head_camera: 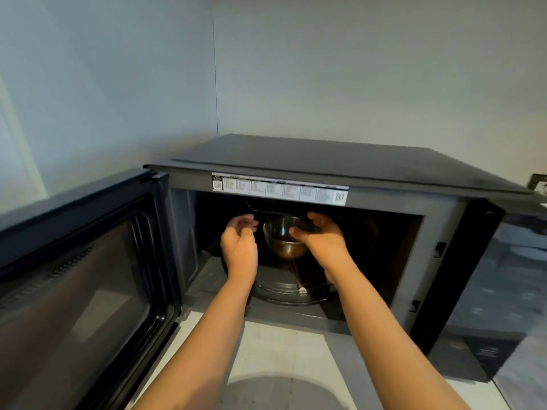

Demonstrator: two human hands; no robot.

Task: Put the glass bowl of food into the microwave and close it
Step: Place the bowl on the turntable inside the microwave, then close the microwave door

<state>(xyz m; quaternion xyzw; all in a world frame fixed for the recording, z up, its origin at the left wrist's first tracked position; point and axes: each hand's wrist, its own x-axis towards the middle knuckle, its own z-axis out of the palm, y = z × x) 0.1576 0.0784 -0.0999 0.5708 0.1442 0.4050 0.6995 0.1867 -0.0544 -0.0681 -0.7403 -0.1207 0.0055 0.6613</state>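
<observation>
A clear glass bowl (282, 242) with brown food at its bottom is inside the dark grey microwave (325, 170), above the round turntable (278, 287). My right hand (321, 236) grips the bowl's right rim, thumb over the edge. My left hand (239, 244) is just left of the bowl, fingers loosely curled and apart, not touching it. Both forearms reach in through the opening. The microwave door (80, 276) stands swung wide to the left.
The microwave sits in a corner against pale walls, on a white counter (275, 350). A white label strip (279, 189) runs along the top of the opening. The black control panel (461, 267) is on the right side.
</observation>
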